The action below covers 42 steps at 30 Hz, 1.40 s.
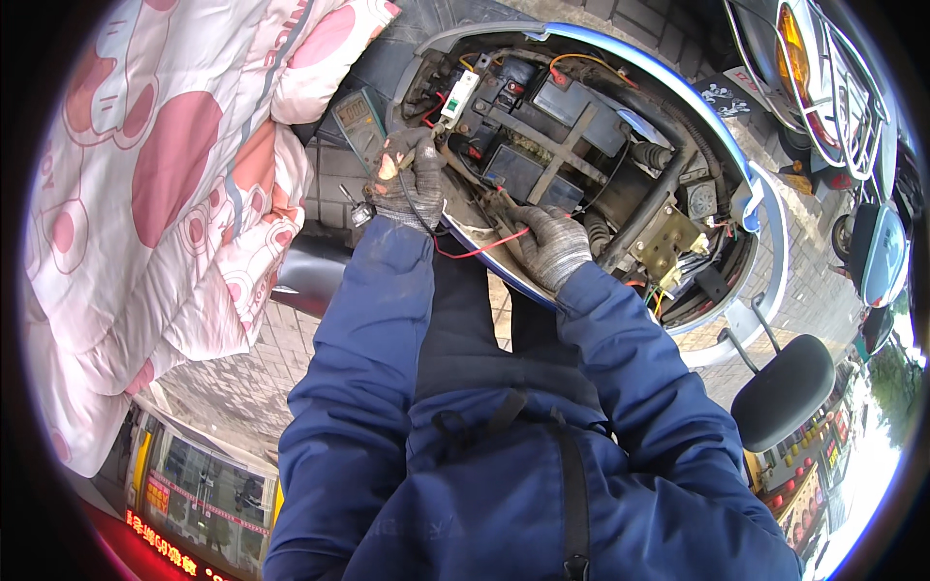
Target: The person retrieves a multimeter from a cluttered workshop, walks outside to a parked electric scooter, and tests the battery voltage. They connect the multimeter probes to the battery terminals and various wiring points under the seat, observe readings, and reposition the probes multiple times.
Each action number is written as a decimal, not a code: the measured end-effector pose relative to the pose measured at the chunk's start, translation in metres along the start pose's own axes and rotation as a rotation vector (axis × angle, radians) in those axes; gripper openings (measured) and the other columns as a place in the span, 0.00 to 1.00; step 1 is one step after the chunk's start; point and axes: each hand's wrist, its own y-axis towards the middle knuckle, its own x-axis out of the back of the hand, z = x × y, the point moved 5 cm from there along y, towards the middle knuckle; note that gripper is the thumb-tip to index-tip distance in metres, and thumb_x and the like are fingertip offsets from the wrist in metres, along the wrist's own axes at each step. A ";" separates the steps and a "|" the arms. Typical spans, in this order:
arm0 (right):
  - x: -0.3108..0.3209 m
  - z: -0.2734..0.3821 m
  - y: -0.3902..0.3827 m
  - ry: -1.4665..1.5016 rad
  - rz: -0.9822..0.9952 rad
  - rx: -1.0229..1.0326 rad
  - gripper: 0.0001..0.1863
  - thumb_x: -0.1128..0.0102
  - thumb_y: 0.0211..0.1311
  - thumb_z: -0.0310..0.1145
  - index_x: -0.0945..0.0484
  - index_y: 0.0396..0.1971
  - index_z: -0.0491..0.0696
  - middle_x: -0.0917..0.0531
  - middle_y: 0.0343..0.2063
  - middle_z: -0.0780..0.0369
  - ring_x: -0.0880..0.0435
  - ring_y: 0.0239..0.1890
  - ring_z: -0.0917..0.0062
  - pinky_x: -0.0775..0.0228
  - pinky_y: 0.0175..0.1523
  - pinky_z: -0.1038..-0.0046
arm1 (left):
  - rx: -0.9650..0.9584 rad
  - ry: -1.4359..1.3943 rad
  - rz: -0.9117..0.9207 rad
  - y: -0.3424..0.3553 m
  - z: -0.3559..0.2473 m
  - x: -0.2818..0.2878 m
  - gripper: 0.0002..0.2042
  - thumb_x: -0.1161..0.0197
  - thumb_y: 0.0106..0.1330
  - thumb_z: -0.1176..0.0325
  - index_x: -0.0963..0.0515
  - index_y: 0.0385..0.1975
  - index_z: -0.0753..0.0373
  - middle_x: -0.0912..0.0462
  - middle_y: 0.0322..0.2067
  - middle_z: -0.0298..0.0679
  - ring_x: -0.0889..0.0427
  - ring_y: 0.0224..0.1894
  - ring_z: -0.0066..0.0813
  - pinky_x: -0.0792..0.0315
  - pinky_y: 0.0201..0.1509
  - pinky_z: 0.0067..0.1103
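My left hand (pixel 410 179), in a worn grey glove, is closed at the near left rim of an opened scooter body (pixel 668 73). A black lead (pixel 415 205) runs across its fingers and palm; its tip is hidden. Just beyond the fingertips stands a white circuit breaker (pixel 458 99) with a green switch. My right hand (pixel 554 244), also gloved, pinches a red test lead (pixel 484 250) over the near edge of the battery compartment. Its fingertips point at the dark batteries (pixel 581 111), strapped down by a metal bracket (pixel 564 155). Whether the tip touches a terminal cannot be seen.
A multimeter (pixel 358 126) with a display leans left of my left hand. A pink-and-white quilted cover (pixel 179 165) hangs at left. Loose wires and a metal plate (pixel 670 242) fill the compartment's right end. A black backrest pad (pixel 785 392) juts out at right; other scooters (pixel 823 87) stand beyond.
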 end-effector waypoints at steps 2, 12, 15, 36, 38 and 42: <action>0.001 -0.002 -0.001 -0.023 -0.008 -0.013 0.12 0.42 0.53 0.29 0.20 0.39 0.46 0.19 0.32 0.53 0.19 0.35 0.56 0.26 0.41 0.61 | 0.011 -0.034 -0.004 -0.001 -0.001 0.000 0.10 0.44 0.65 0.68 0.26 0.41 0.66 0.22 0.31 0.39 0.20 0.31 0.28 0.27 0.38 0.24; -0.009 -0.009 -0.002 -0.077 0.054 -0.085 0.13 0.42 0.52 0.28 0.19 0.39 0.49 0.18 0.32 0.55 0.19 0.35 0.57 0.26 0.40 0.60 | -0.017 -0.029 -0.003 -0.003 -0.008 -0.001 0.09 0.44 0.66 0.68 0.26 0.42 0.66 0.22 0.29 0.39 0.21 0.28 0.25 0.28 0.36 0.23; -0.011 -0.010 -0.002 -0.100 0.053 -0.078 0.13 0.42 0.51 0.28 0.19 0.39 0.49 0.18 0.33 0.55 0.19 0.36 0.58 0.26 0.40 0.61 | -0.009 -0.004 -0.010 -0.003 -0.006 -0.001 0.09 0.44 0.66 0.68 0.26 0.40 0.65 0.23 0.29 0.39 0.21 0.28 0.27 0.28 0.36 0.23; -0.018 -0.007 -0.004 -0.077 0.076 -0.034 0.14 0.39 0.53 0.32 0.21 0.41 0.47 0.19 0.36 0.54 0.19 0.39 0.56 0.26 0.44 0.61 | -0.199 0.086 -0.101 -0.004 -0.008 -0.002 0.05 0.40 0.62 0.74 0.25 0.36 0.65 0.23 0.31 0.39 0.23 0.33 0.31 0.29 0.39 0.24; -0.018 -0.005 -0.003 -0.061 0.043 0.008 0.13 0.41 0.52 0.28 0.20 0.40 0.46 0.19 0.34 0.53 0.19 0.38 0.56 0.25 0.43 0.62 | 0.098 0.050 -0.087 -0.004 0.004 -0.004 0.07 0.43 0.64 0.73 0.26 0.40 0.65 0.22 0.34 0.40 0.22 0.35 0.32 0.28 0.41 0.23; -0.020 -0.007 -0.002 -0.082 0.046 0.028 0.14 0.41 0.51 0.27 0.20 0.40 0.45 0.19 0.33 0.53 0.19 0.37 0.56 0.25 0.41 0.63 | -0.124 0.074 -0.011 -0.004 -0.011 -0.006 0.07 0.44 0.65 0.73 0.27 0.41 0.65 0.22 0.36 0.41 0.21 0.38 0.33 0.27 0.43 0.23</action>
